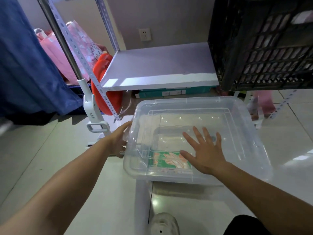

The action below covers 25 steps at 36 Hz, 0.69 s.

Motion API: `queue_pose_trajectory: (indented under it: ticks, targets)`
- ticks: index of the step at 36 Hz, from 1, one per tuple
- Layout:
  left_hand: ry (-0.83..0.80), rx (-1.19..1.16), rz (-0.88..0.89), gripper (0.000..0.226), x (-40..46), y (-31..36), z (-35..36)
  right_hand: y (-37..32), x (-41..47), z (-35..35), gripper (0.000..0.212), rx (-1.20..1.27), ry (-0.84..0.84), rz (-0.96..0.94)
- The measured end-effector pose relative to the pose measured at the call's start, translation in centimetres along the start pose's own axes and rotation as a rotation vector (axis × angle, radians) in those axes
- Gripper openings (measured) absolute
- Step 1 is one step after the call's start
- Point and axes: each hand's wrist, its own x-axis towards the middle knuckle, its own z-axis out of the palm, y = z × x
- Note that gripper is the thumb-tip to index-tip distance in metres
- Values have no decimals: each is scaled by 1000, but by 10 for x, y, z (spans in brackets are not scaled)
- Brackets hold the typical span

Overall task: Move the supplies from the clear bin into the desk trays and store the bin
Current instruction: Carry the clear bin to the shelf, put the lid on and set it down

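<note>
Bin (194, 116): clear glossy plastic, rounded corners, on the tiled floor before the shelf (159, 68); long axis runs left-right.
Packet (169, 162): flat, green, in the bin's near-left corner, print blurred.
Left hand (118, 141): fingers straight against the bin's left wall, partly hidden.
Right hand (205, 151): spread flat, released, over the bin.

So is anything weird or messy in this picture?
Nothing is spilled or broken. One thing stands out: the clear bin on the floor isn't quite empty. A green packet lies at its near end, beside the right hand. The left hand touches the bin's side.
</note>
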Motion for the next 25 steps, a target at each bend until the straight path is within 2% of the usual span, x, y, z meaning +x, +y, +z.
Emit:
queue_pose_trajectory:
  ticks: [3, 6, 9, 13, 20, 22, 25]
  targets:
    - [77, -64, 37, 97, 7, 4, -9, -1, 3, 12, 80, -5, 54, 29]
    - [72, -62, 62, 83, 7, 14, -12, 1, 3, 17, 77, -2, 78, 31]
    - [81, 96, 65, 71, 2, 26, -6, 0, 3, 19, 74, -4, 101, 40]
    - [287, 293, 119, 64, 3, 31, 11, 0, 5, 22, 72, -12, 121, 47]
    - [472, 466, 194, 46, 4, 38, 23, -1, 7, 22, 72, -2, 134, 44]
    - [467, 464, 205, 50, 7, 39, 28, -1, 5, 20, 75, -1, 110, 44]
    - [491, 622, 341, 83, 14, 34, 41, -3, 4, 13, 77, 20, 60, 27]
